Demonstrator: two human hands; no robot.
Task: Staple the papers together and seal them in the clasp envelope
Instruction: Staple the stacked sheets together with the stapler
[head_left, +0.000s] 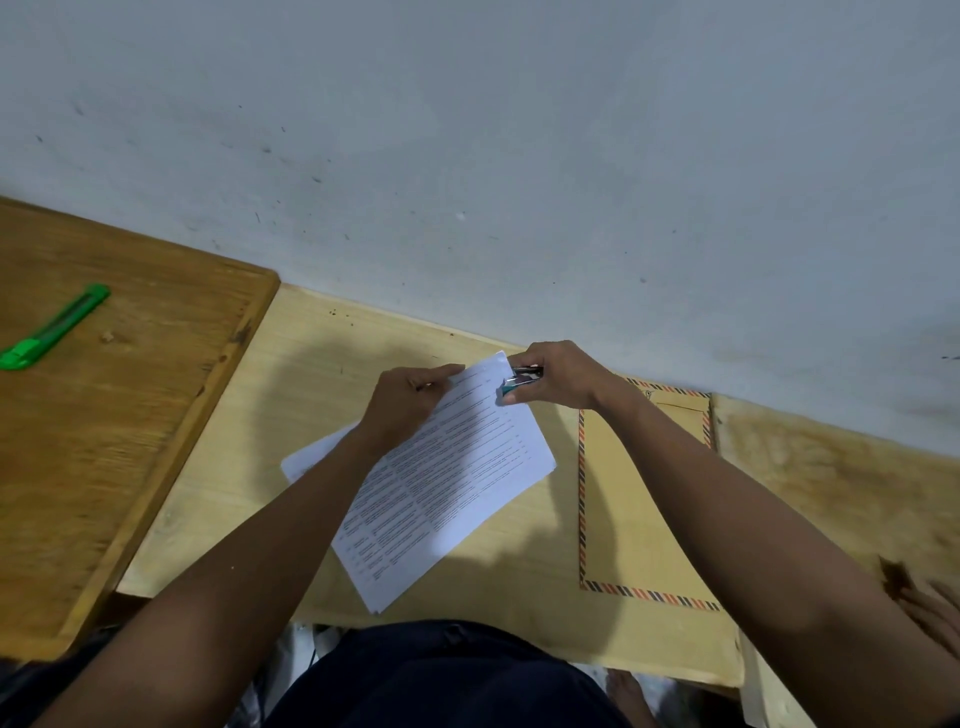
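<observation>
A stack of printed white papers (447, 483) lies tilted on the pale wooden table (291, 415). My left hand (408, 402) pinches the papers near their top edge. My right hand (558, 376) is closed around a small stapler (517, 382), whose jaws sit over the papers' top corner. A brown clasp envelope (639, 499) with a striped orange and black border lies flat to the right of the papers, partly under my right forearm.
A green utility knife (54, 327) rests on a darker wooden board (104, 441) at the left. A grey wall (519, 156) rises directly behind the table. Another person's hand (930, 608) shows at the right edge.
</observation>
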